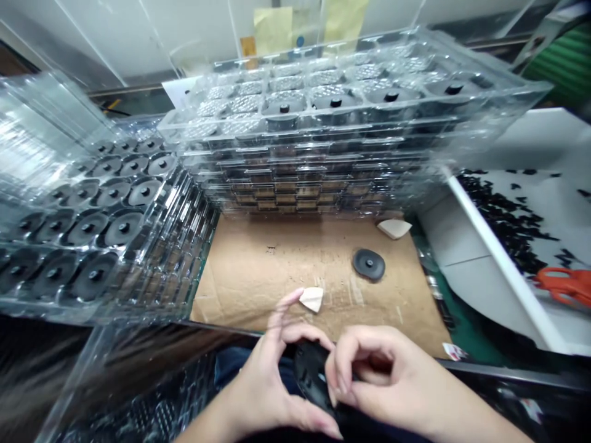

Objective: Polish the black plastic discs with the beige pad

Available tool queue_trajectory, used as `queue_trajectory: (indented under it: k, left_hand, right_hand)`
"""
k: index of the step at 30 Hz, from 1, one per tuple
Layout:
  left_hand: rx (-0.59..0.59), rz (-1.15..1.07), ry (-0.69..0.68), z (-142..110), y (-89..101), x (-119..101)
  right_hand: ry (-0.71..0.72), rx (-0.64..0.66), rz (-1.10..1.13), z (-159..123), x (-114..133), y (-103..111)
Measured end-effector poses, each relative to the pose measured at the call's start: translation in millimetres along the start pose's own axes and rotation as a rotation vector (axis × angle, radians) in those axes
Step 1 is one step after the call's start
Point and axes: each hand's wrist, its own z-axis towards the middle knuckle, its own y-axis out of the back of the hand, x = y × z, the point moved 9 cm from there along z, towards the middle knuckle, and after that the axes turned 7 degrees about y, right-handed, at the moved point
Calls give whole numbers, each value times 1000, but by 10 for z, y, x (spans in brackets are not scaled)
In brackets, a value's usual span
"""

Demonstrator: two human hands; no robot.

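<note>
Part (310, 372) between left fingers (307, 333) and right fingers (344, 360)

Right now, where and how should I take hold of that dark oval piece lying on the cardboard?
I'd pinch the rim of the dark oval piece across its narrower width, coming down from above on the near side. It lies flat on the cardboard with its central stud facing up, and the white wedge sits beyond its far side.
</note>
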Motion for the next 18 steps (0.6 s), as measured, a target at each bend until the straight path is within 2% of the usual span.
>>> queue_trajectory:
  k: [6,10,14,16,18]
  left_hand:
    - [-66,95,-40,-54,18,11]
    - [-79,158,-106,-59,-23,-19]
    - [-130,168,-90,-30,-72,-9]
    - [-166,117,-110,-15,-97,-24]
    - [-139,97,-108,29,-190,-8]
  right_hand:
    - [17,-236,-30,-159,-202,185]
    - [191,-400,-130,-417,-134,335]
    - [395,-486,-382,-696,39,408]
    - [411,-476,-535,-752,55,385]
    - [458,-481,-674,-797,89,344]
